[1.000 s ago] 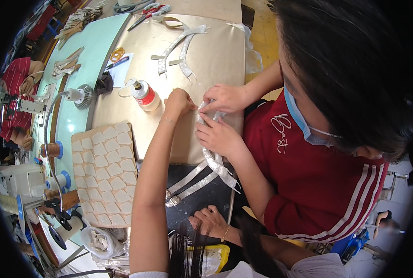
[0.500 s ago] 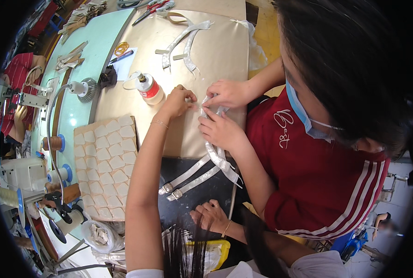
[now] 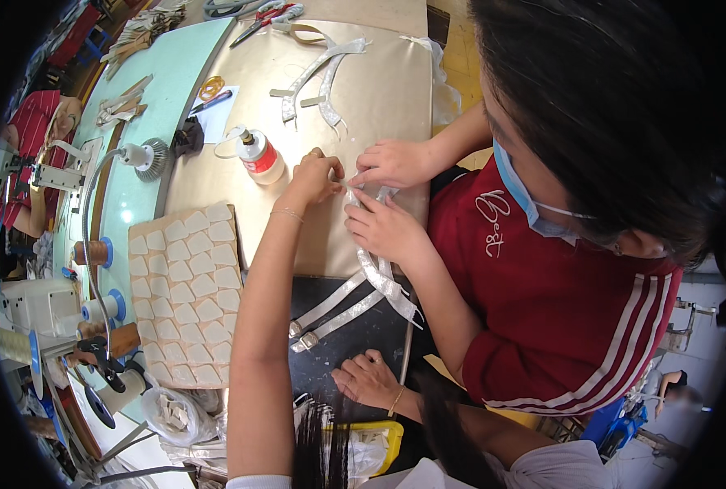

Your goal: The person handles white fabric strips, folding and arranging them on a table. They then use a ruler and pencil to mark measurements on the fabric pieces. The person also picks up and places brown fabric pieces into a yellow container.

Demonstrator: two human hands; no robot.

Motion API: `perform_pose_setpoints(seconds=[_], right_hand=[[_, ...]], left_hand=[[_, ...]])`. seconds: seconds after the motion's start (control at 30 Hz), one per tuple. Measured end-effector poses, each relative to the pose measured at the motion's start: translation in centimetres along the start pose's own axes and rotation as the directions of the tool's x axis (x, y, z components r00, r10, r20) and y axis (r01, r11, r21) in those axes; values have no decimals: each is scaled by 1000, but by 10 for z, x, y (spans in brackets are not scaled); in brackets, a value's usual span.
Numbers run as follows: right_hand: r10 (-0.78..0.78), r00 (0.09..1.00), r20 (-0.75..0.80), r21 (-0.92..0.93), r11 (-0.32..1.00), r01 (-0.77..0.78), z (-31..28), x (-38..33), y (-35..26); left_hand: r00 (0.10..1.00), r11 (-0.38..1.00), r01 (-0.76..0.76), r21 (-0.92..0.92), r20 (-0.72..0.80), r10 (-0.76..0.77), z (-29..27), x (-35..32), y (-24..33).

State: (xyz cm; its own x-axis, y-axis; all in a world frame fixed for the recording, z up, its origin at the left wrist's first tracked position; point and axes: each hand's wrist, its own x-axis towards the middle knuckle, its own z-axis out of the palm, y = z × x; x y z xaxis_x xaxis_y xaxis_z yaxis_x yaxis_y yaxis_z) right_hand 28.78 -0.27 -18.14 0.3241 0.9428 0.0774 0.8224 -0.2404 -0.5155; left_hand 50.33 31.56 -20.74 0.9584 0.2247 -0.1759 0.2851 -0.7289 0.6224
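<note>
My left hand point(image 3: 314, 175) reaches far across the tan table point(image 3: 379, 90), fingers curled and pinching the top end of a silver strap point(image 3: 383, 281). A co-worker in a red shirt sits at my right; that person's hands point(image 3: 391, 163) point(image 3: 387, 230) hold the same strap end right beside my fingers. The strap runs down over the table edge onto a black surface point(image 3: 355, 334), ending in buckled straps point(image 3: 326, 314). My right hand point(image 3: 371, 379), with a bracelet at the wrist, rests flat on the black surface and holds nothing.
A glue bottle with a red label point(image 3: 258, 155) stands left of my left hand. A cardboard sheet covered with several white cut pieces point(image 3: 185, 285) lies at the left. Curved silver strap parts point(image 3: 318, 69) and scissors point(image 3: 265, 18) lie farther back. Thread spools point(image 3: 94, 251) and a lamp point(image 3: 147, 156) line the teal bench.
My left hand and the co-worker's hands stay together at the strap end with small finger shifts. My right hand has not moved off the black surface.
</note>
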Motion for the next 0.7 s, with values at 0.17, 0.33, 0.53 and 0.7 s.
perform_pose_setpoints(seconds=[0.17,0.33,0.53,0.7], right_hand=[[1,1000,-12,-16,1000,-1,2,0,0],[8,999,31,-17,1000,-7,0,0,0],[4,999,41,-26,1000,-3,0,-1,1],[-17,1000,-9,-51,999,17,-1,0,-3]], left_hand=[[999,994,51,-100,22,-49,-1,3,-4],[997,997,69,-19,22,-68,0,3,5],[999,998,17,54,36,-19,-2,1,7],[987,992,-92,-91,-138,79,1,-38,3]])
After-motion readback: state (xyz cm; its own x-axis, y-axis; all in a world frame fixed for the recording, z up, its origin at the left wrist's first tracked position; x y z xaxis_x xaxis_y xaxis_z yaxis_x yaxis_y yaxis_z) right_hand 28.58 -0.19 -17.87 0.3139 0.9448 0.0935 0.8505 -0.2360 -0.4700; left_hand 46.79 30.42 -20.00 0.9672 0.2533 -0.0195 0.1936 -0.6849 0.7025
